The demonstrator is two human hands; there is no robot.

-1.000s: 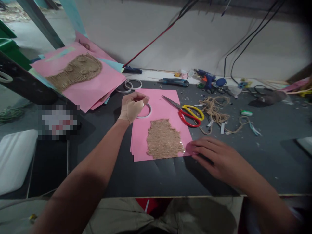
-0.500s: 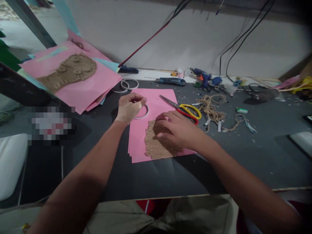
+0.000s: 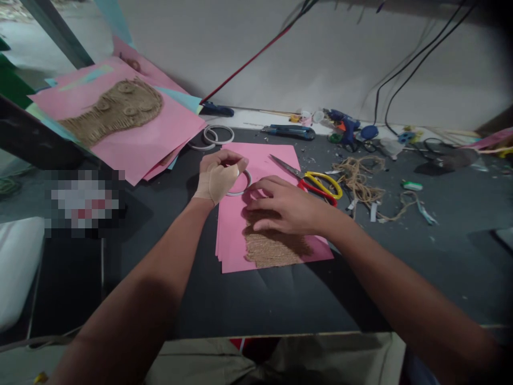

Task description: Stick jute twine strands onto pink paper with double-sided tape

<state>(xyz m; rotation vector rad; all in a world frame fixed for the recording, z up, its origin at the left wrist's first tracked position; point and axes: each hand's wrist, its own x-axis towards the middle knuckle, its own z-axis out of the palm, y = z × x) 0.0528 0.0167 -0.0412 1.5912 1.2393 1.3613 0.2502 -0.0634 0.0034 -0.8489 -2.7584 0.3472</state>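
Observation:
My left hand (image 3: 219,174), wrapped in a beige support, is closed with thumb and forefinger pinched together. A thin pale roll of tape (image 3: 249,182) sticks out from beneath its fingers; part of the roll is hidden. My right hand (image 3: 286,206) hovers palm-down with curved, parted fingers over a patch of jute twine rows (image 3: 276,250). Whether its fingertips touch the twine, I cannot tell. The patch lies on pink paper sheets (image 3: 236,230). Scissors (image 3: 320,184) with yellow and red handles rest beyond my right hand, blades over the paper.
Loose twine (image 3: 360,179) lies right of the scissors. Behind are a blue cutter (image 3: 290,131), a glue gun (image 3: 344,125) and more tape rolls (image 3: 218,135). At left, a twine shape (image 3: 132,107) sits on stacked pink sheets (image 3: 168,128). Cables hang along the wall.
My right hand has shifted left and away from me over the twine patch, closer to my left hand. My left hand keeps its pinch. The whole view has moved slightly.

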